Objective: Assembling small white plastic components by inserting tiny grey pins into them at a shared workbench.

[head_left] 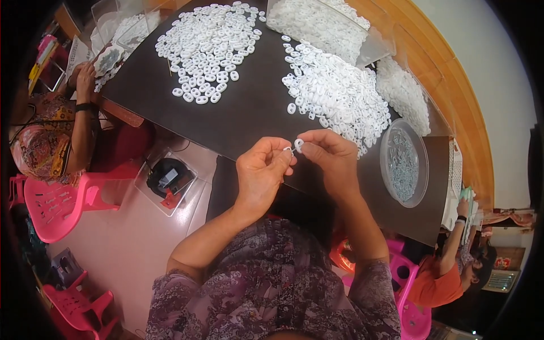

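My left hand (263, 170) and my right hand (334, 158) are close together above the table's front edge. Between the left thumb and fingers is a small white plastic piece (289, 149); its exact shape is partly covered. The right thumb and forefinger pinch a white oval ring-like piece (298, 145), almost touching the other one. Beyond the left hand lies a pile of white oval pieces (209, 45) with two holes each. A second heap of white plastic pieces (340, 93) spreads just past my right hand. A round clear tub (424, 175) of small grey metal-looking parts stands to the right.
Clear bins (368, 54) of white pieces line the back of the dark table (249, 93). A co-worker's hand (85, 79) is at the far left, another person's orange sleeve (439, 280) at right. Pink chairs (51, 207) and a clear tray (170, 207) stand on the left floor.
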`<state>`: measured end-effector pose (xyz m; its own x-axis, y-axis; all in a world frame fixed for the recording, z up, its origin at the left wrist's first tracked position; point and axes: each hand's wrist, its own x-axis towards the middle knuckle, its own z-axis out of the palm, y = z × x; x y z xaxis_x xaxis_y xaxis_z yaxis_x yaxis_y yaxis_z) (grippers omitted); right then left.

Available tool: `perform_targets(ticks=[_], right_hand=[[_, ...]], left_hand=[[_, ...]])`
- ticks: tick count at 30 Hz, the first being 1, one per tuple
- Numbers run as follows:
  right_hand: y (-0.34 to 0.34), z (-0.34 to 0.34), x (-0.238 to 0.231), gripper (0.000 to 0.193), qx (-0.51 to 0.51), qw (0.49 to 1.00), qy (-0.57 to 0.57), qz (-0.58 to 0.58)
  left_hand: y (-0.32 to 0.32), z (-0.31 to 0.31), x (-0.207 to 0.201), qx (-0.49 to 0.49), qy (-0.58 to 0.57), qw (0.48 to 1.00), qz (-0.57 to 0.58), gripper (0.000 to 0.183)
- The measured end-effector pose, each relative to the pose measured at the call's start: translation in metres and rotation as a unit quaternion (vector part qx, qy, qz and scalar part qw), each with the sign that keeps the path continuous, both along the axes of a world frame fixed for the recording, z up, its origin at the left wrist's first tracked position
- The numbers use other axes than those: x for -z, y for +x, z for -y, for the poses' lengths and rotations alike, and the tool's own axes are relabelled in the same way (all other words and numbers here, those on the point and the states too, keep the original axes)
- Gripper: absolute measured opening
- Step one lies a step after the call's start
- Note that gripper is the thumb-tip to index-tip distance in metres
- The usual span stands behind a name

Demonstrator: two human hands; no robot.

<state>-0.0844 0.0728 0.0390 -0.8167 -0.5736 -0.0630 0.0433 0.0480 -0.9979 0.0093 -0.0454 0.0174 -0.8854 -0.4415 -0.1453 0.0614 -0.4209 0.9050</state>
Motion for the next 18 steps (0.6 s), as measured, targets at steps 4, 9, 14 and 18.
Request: perform_targets(ticks=[4, 9, 14, 18], right_hand=[[0.004, 0.003, -0.003, 0.015, -0.003, 1.000, 0.010, -0.020], [0.008, 0.004, 0.000, 0.012, -0.014, 0.997, 0.020, -0.080], [0.011, 0.006, 0.005, 0.011, -0.002, 0.989, 0.015, -0.150], [0.011, 0.005, 0.009, 0.013, 0.002, 0.996, 0.019, -0.091]], left_hand=[[0.000, 0.000, 0.003, -0.008, -0.017, 1.000, -0.006, 0.015], [0.000, -0.002, 0.004, -0.009, -0.016, 1.000, -0.018, 0.016], [-0.001, -0.004, 0.006, -0.014, -0.024, 0.999, -0.039, 0.022], [-0.002, 0.000, 0.010, 0.003, -0.017, 0.999, -0.051, 0.027]])
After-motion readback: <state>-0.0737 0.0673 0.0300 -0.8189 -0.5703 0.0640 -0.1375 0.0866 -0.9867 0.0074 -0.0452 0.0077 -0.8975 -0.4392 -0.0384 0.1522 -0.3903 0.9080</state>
